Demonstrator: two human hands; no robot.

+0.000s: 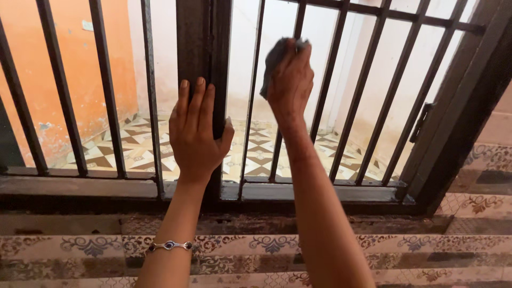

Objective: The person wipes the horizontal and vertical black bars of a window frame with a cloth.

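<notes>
The small dark grey cloth (pixel 273 60) is bunched in the right hand (pixel 290 80), whose fingers are curled closed round it, pressing it against a thin dark metal bar (pixel 285 114) of the window grille. Only a crumpled edge of the cloth shows above and to the left of the knuckles; the rest is behind the hand.

The left hand (pixel 198 133) lies nearly flat, fingers straight and together, on the thick dark central post (pixel 200 42) of the grille, the thumb hooked round the post's right side. It steadies rather than grips. A beaded bracelet (pixel 169 246) sits on that wrist.

Risks, as I judge them: the cloth is held with little of it showing, so it could slip from the fingers and drop through the bars onto the patterned tiled floor (pixel 256 144) beyond, out of reach. Knuckles could knock the neighbouring bars, which stand close on either side of the right hand. The post looks rough, possibly flaking, which might scrape the left palm.

Hard to make out: how dirty the bars are, whether the cloth is damp, and whether the small dark hinge or latch (pixel 421 120) far right of the right hand is fastened. The grille's top is cut off.
</notes>
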